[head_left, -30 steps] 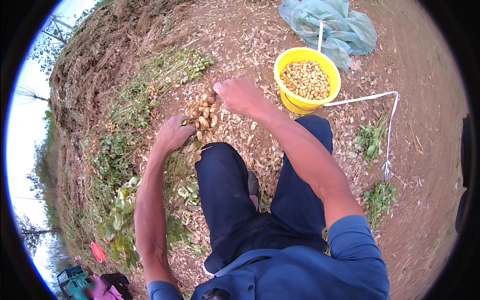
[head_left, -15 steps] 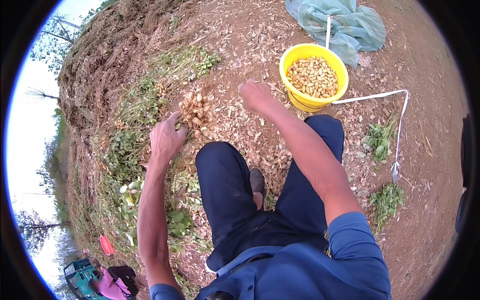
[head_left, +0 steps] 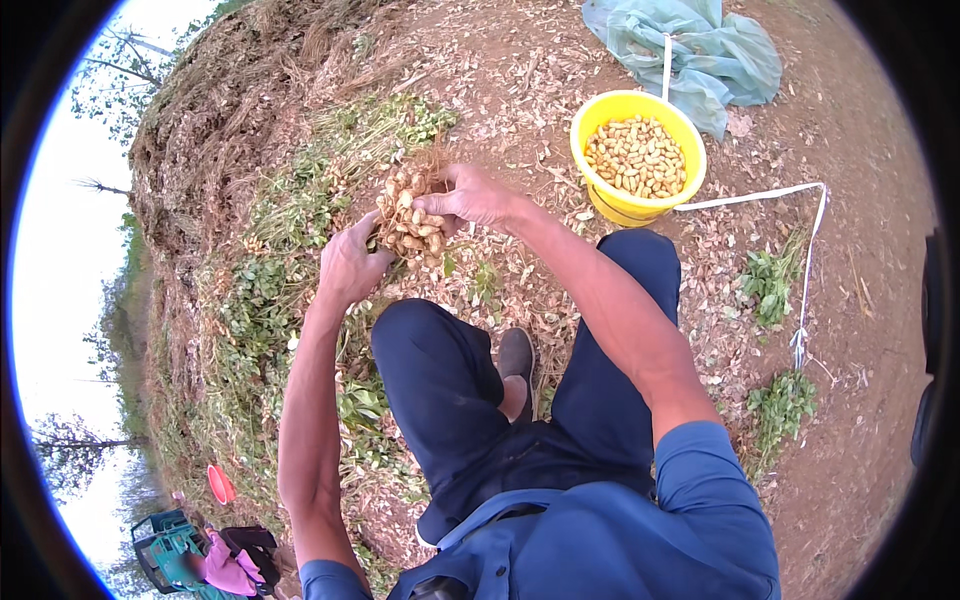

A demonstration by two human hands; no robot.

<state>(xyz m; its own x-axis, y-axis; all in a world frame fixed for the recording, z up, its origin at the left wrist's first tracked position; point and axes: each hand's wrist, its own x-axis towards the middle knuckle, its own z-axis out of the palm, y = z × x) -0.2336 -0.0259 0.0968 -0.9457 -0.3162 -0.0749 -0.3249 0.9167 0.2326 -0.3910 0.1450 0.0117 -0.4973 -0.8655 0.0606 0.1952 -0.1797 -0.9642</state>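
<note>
The right hand (head_left: 478,197) has swung back to the peanut cluster (head_left: 415,236), its grip pinching the right side; the left hand (head_left: 350,265) clasps the left, so both are now engaged, left of the yellow bucket (head_left: 625,207).

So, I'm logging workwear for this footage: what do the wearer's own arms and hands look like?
The left hand and right hand are both bare, without gloves; no watch or bracelet shows. The forearms are uncovered too, and plain blue sleeves end around the elbows.
</note>
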